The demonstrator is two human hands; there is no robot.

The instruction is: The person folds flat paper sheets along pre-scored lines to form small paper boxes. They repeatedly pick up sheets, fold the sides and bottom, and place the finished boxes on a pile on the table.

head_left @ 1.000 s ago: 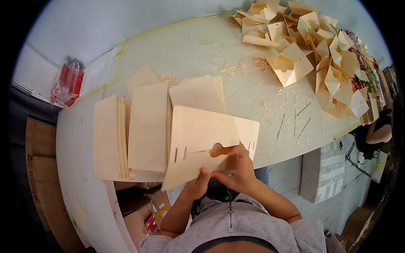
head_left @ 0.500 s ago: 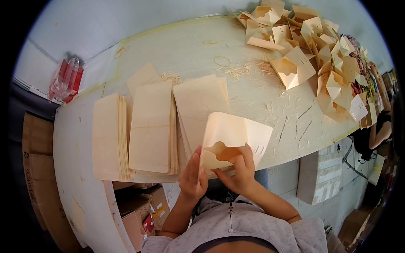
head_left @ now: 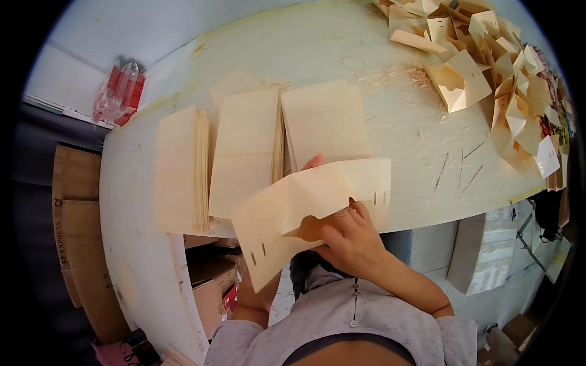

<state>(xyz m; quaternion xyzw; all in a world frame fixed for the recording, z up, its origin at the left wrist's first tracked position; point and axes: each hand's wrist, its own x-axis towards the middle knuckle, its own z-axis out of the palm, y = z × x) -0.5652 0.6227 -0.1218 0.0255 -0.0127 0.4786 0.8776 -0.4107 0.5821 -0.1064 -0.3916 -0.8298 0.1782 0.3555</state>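
Note:
A creased cream paper folder [head_left: 274,210] hangs over the table's near edge. It has a wavy cutout in its middle pocket and paired slits on both end flaps. My right hand [head_left: 354,241] grips its front right side, thumb and fingers pinching the paper beside the cutout. Most of my left hand [head_left: 314,161] is behind the folder; only its fingertips show above the top edge, against the paper. Just beyond are stacks of flat cream sheets: a left stack [head_left: 177,171], a banded middle stack [head_left: 244,152] and a right stack [head_left: 323,122].
Many folded paper folders [head_left: 458,79] lie heaped at the far right. Small pale paper scraps [head_left: 397,76] and dark marks lie on the table [head_left: 403,128]. Red packages in clear plastic [head_left: 119,91] sit far left. Cardboard boxes [head_left: 213,274] are below; a white block [head_left: 482,250] stands right.
The folder's left flap has swung out toward the left, so the folder now spreads wide. My left hand has gone from its left edge to behind it. The whole view has shifted.

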